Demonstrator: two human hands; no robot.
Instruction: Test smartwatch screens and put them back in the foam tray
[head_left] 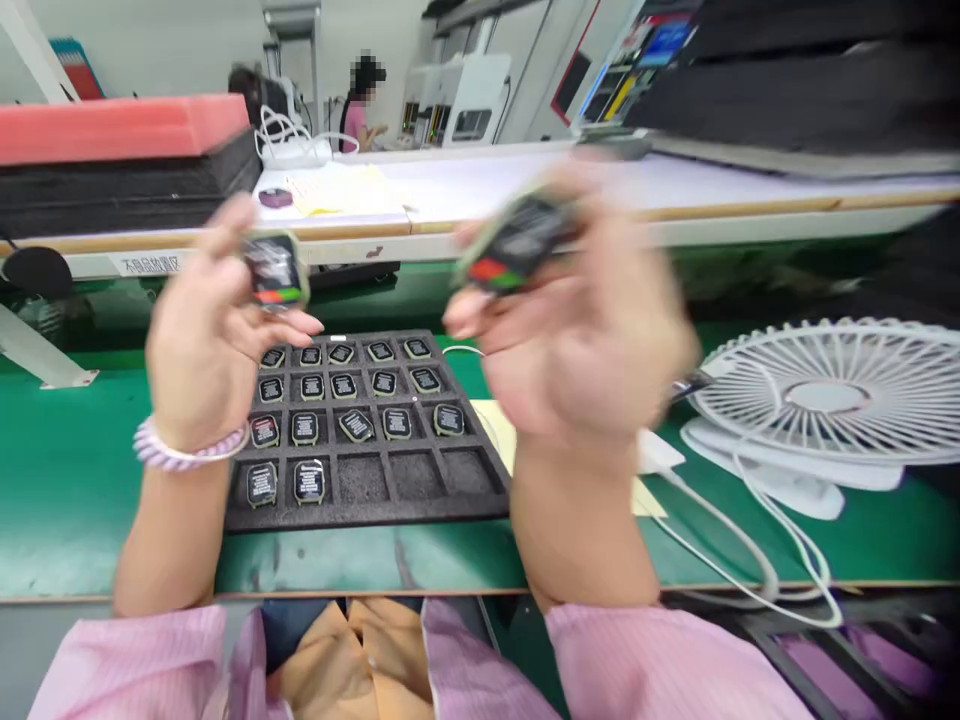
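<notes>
My left hand, with a coiled hair tie round the wrist, holds a smartwatch body between thumb and fingers, its lit screen facing me. Blurred by motion, my right hand grips a second watch body, tilted, with red and green patches on its screen. Both are raised above a black foam tray. Several strapless watches lie face up in its pockets, such as one watch in the front row. Three pockets at the front right hold nothing.
A white fan with cables lies at the right on the green bench. Behind runs a white shelf with pink foam and black foam stacks. A person sits in the background.
</notes>
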